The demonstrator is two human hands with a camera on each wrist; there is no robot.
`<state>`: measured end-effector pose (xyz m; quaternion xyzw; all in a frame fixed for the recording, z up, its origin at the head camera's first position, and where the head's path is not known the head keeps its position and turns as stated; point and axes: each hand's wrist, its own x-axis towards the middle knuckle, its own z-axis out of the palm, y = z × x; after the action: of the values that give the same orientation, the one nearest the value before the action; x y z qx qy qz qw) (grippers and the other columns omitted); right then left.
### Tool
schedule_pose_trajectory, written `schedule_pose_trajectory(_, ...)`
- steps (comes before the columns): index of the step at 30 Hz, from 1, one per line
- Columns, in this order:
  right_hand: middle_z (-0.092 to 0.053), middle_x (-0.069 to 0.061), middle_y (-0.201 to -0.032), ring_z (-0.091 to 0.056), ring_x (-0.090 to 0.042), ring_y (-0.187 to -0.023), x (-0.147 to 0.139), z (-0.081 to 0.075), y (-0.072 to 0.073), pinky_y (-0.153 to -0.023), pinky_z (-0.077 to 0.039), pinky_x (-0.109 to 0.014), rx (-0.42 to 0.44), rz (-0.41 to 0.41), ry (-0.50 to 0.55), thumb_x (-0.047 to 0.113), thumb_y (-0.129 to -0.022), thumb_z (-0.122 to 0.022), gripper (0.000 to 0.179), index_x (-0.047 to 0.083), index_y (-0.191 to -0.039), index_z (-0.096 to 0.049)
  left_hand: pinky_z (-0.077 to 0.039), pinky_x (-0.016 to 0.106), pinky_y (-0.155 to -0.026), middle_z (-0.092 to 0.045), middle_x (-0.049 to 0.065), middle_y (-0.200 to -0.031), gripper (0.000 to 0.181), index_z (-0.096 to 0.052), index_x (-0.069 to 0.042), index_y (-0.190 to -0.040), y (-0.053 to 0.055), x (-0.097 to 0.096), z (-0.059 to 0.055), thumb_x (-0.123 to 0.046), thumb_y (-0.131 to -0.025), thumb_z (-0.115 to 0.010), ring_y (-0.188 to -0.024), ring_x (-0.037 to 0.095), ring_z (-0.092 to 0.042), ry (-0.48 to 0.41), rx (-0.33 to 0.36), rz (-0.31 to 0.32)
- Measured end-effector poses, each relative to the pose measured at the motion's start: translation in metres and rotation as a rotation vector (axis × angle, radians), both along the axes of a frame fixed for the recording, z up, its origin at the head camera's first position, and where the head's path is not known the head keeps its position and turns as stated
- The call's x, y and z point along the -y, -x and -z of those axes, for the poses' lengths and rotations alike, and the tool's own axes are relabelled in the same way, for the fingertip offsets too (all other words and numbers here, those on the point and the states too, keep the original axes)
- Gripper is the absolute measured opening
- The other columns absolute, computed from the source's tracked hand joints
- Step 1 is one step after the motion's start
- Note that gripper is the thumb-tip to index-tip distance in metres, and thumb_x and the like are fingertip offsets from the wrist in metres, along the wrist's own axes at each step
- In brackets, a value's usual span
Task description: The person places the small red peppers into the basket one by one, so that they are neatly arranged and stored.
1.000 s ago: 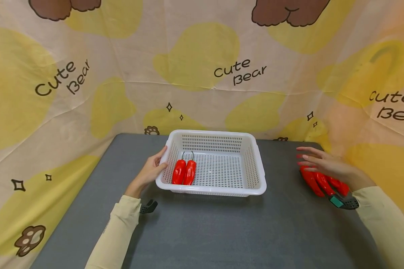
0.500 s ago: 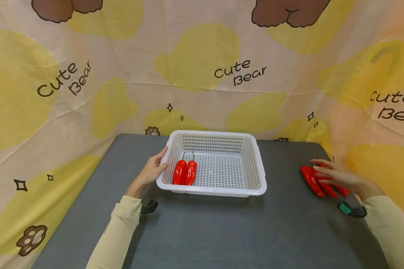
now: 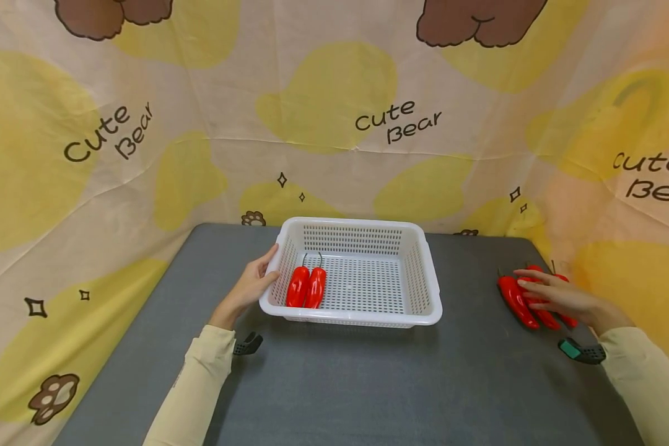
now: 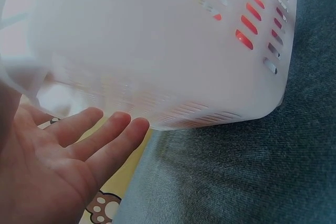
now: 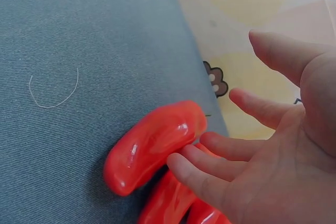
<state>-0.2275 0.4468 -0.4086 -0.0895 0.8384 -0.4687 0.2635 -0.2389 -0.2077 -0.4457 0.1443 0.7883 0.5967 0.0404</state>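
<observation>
A white perforated plastic basket point(image 3: 351, 317) stands on the table, with two red chili peppers point(image 3: 315, 288) side by side at its left end. My left hand point(image 3: 249, 286) holds the basket's left rim, thumb over the edge and fingers along the outer wall point(image 4: 147, 66). At the right, my right hand point(image 3: 571, 301) is spread over a small group of red peppers point(image 3: 516, 302) on the table. In the right wrist view its fingers are extended, fingertips right at the side of the nearest pepper point(image 5: 155, 145). The hand partly covers the other peppers.
The dark grey table point(image 3: 345, 384) is backed by a cloth point(image 3: 323, 93) with yellow patches and bear print, rising close behind the basket and beside the right-hand peppers. A thin curved thread point(image 5: 55, 106) lies on the tabletop in the right wrist view.
My right hand has shifted right and lowered over the peppers, uncovering the leftmost one. My left hand and the basket have stayed in place.
</observation>
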Motion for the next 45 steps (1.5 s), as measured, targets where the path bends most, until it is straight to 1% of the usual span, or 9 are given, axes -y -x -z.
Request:
schedule_pose_trajectory(4, 0.005, -0.038, -0.162, -0.055, 0.009, -0.112, 0.0, 0.001, 0.0, -0.096, -0.057, -0.027, 0.008, 0.009, 0.001, 0.03, -0.11, -0.039, 0.065, -0.003, -0.158, -0.013, -0.042, 0.053, -0.111, -0.014, 0.021, -0.168, 0.069, -0.015, -0.002, -0.161, -0.001, -0.001, -0.001, 0.001, -0.099, -0.047, -0.147, 0.041, -0.032, -0.002, -0.003, -0.003)
schedule_pose_trajectory(7, 0.003, -0.039, -0.162, -0.056, -0.019, -0.128, 0.001, 0.002, 0.001, -0.096, -0.057, -0.028, 0.013, 0.011, -0.012, 0.032, -0.11, -0.039, 0.065, -0.001, -0.159, -0.013, -0.042, 0.058, -0.11, -0.016, 0.022, -0.168, 0.069, -0.015, -0.002, -0.161, -0.001, -0.001, -0.001, 0.001, -0.099, -0.047, -0.145, 0.042, -0.035, -0.002, -0.007, -0.006)
schedule_pose_trajectory(10, -0.001, -0.04, -0.162, -0.04, -0.049, -0.138, 0.002, 0.003, 0.001, -0.097, -0.057, -0.029, 0.008, 0.004, -0.03, 0.033, -0.109, -0.038, 0.066, -0.002, -0.159, -0.012, -0.041, 0.06, -0.109, -0.017, 0.022, -0.168, 0.069, -0.015, -0.002, -0.161, 0.0, -0.001, 0.0, 0.002, -0.099, -0.046, -0.144, 0.043, -0.036, -0.004, -0.01, -0.005)
schedule_pose_trajectory(12, -0.003, -0.04, -0.161, -0.033, -0.056, -0.14, 0.003, 0.004, 0.001, -0.097, -0.057, -0.029, 0.006, 0.0, -0.039, 0.033, -0.11, -0.037, 0.068, -0.005, -0.158, -0.01, -0.041, 0.061, -0.109, -0.017, 0.022, -0.168, 0.069, -0.016, -0.002, -0.161, 0.0, 0.0, 0.001, 0.002, -0.099, -0.046, -0.144, 0.043, -0.036, -0.007, -0.008, -0.004)
schedule_pose_trajectory(20, -0.007, -0.041, -0.16, -0.04, -0.053, -0.137, 0.007, 0.01, 0.001, -0.094, -0.056, -0.024, 0.002, -0.015, -0.048, 0.033, -0.11, -0.036, 0.07, -0.01, -0.157, -0.007, -0.042, 0.059, -0.109, -0.017, 0.021, -0.168, 0.069, -0.015, -0.004, -0.161, 0.0, 0.0, 0.002, 0.001, -0.1, -0.046, -0.144, 0.042, -0.037, 0.011, -0.001, -0.001)
schedule_pose_trajectory(25, -0.015, -0.039, -0.158, -0.057, -0.015, -0.12, 0.007, 0.01, 0.002, -0.092, -0.056, -0.023, -0.004, -0.011, -0.039, 0.032, -0.11, -0.036, 0.069, -0.012, -0.156, -0.009, -0.044, 0.061, -0.108, -0.018, 0.02, -0.168, 0.068, -0.016, -0.004, -0.161, 0.0, 0.0, 0.0, 0.0, -0.1, -0.046, -0.143, 0.041, -0.038, 0.015, -0.001, -0.009)
schedule_pose_trajectory(29, -0.017, -0.04, -0.157, -0.057, 0.002, -0.11, 0.009, 0.008, 0.002, -0.092, -0.056, -0.021, 0.0, -0.012, -0.045, 0.032, -0.11, -0.036, 0.069, -0.013, -0.156, -0.009, -0.043, 0.061, -0.108, -0.018, 0.019, -0.168, 0.069, -0.016, -0.005, -0.161, -0.001, 0.001, -0.002, 0.0, -0.1, -0.046, -0.143, 0.041, -0.038, 0.027, 0.005, -0.009)
schedule_pose_trajectory(39, -0.016, -0.042, -0.157, -0.06, -0.025, -0.119, 0.015, 0.006, 0.004, -0.089, -0.055, -0.019, -0.014, -0.031, -0.101, 0.032, -0.11, -0.038, 0.069, -0.012, -0.156, -0.011, -0.043, 0.059, -0.108, -0.019, 0.018, -0.168, 0.069, -0.016, -0.007, -0.162, 0.0, 0.0, -0.003, -0.001, -0.1, -0.046, -0.144, 0.04, -0.038, 0.014, 0.022, -0.008)
schedule_pose_trajectory(45, -0.019, -0.043, -0.157, -0.051, -0.048, -0.128, 0.024, 0.007, 0.0, -0.097, -0.056, -0.04, -0.042, -0.061, -0.15, 0.029, -0.107, -0.047, 0.068, -0.007, -0.157, -0.018, -0.045, 0.055, -0.108, -0.02, 0.02, -0.168, 0.07, -0.016, -0.006, -0.162, 0.0, 0.0, -0.002, -0.001, -0.1, -0.047, -0.143, 0.04, -0.039, 0.015, 0.019, -0.015)
